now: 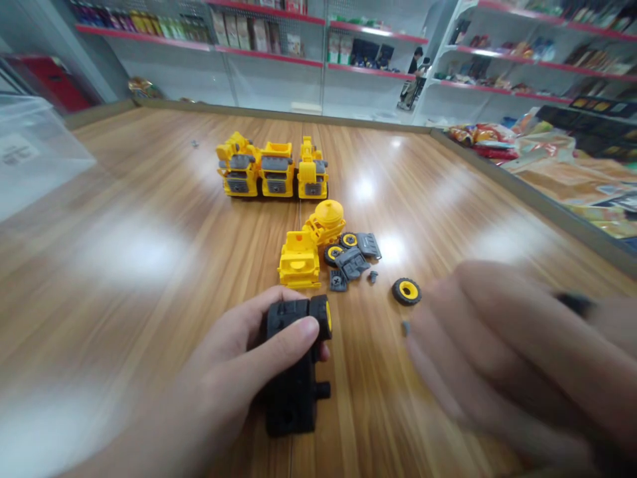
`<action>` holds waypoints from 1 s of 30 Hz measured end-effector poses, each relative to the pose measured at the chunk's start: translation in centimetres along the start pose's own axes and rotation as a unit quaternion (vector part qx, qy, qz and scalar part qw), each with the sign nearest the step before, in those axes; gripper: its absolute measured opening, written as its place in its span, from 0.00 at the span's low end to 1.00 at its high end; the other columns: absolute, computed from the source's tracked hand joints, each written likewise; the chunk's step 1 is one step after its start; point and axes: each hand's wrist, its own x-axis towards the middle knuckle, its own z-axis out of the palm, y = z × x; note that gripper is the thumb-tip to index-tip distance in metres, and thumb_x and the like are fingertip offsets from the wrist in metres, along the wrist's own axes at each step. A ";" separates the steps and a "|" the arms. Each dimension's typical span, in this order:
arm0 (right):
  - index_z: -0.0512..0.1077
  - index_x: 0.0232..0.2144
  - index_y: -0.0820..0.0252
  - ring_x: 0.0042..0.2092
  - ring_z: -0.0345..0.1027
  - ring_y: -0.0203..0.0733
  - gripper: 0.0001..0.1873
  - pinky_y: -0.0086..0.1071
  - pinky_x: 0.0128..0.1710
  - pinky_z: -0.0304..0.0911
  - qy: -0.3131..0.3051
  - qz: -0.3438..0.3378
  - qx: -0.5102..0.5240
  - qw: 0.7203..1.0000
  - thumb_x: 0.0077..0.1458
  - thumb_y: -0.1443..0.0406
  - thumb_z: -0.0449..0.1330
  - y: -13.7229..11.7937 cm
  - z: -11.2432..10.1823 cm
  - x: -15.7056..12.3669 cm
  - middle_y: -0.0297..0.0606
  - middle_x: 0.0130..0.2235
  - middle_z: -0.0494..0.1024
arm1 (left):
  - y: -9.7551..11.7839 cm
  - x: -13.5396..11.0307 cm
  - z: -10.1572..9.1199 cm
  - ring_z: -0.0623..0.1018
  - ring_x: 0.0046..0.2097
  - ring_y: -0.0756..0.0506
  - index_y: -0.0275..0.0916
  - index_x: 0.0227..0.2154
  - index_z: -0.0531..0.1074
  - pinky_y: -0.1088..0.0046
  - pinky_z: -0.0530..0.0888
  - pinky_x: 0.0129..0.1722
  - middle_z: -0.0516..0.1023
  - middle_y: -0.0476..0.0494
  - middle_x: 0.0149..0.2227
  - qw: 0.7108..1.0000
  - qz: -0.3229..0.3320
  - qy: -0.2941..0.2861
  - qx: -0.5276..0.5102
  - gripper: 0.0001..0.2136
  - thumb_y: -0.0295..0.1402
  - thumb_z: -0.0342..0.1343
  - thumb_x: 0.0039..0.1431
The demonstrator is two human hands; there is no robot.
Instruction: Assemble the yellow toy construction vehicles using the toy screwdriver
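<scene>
My left hand (233, 358) is closed around a black toy truck chassis (291, 405), thumb pressed near a fitted wheel (322, 317) with a yellow hub. Below that wheel a bare axle stub (322, 390) sticks out. My right hand (502, 352) is smeared by motion at the right, fingers curled. A dark piece (574, 303) shows behind it, too blurred to name. A small grey bit (406, 328) lies at its fingertips; I cannot tell whether they touch it. Beside this hand is a loose wheel (407, 291) with a yellow hub.
Ahead lie a yellow cab (298, 262), a yellow mixer drum (328, 216), grey parts (352, 263), two wheels (341, 247) and a grey screw (373, 277). Three yellow toy trucks (276, 171) stand farther back. A clear bin (40, 153) is left; packaged goods (562, 159) are right.
</scene>
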 end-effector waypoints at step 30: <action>0.73 0.32 0.58 0.26 0.66 0.36 0.09 0.27 0.23 0.54 -0.046 0.184 -0.283 0.940 0.52 0.58 0.62 1.1 -1.0 8.5 0.33 0.26 0.75 | -1.7 3.9 2.3 0.80 0.35 0.46 0.45 0.43 0.67 0.75 0.76 0.33 0.79 0.48 0.35 0.986 0.145 -0.075 -0.039 0.17 0.38 0.65 0.53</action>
